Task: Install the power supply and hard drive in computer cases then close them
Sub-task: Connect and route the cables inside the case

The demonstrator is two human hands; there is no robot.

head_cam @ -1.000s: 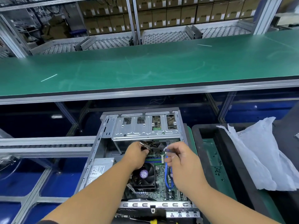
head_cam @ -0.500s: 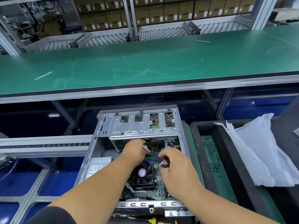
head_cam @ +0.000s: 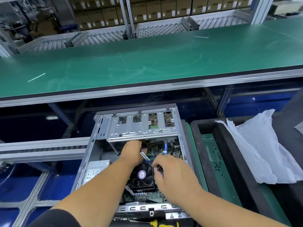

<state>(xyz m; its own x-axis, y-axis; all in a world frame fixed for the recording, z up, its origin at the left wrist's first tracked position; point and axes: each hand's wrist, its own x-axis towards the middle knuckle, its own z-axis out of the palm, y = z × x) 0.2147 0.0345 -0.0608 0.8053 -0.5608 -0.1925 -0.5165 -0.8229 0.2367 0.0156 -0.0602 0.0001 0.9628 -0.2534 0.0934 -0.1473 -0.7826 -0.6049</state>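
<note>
The right hand (head_cam: pixel 173 176) has its fingers curled round a dark connector on the blue cable (head_cam: pixel 165 148), pinching it just beside the fan (head_cam: pixel 142 175), at the fan's 3 o'clock; a second ago it held that cable higher, near the drive cage (head_cam: pixel 142 126). The left hand (head_cam: pixel 133 153) has pushed further in toward 12 o'clock, under the cage's edge, gripping a bundle of dark wires with a silvery sleeved lead against its thumb. The open computer case (head_cam: pixel 85 164) lies on its side, the power supply (head_cam: pixel 94 171) seated at its 9 o'clock corner. A white plastic bag (head_cam: pixel 262 149) lies at 3 o'clock.
</note>
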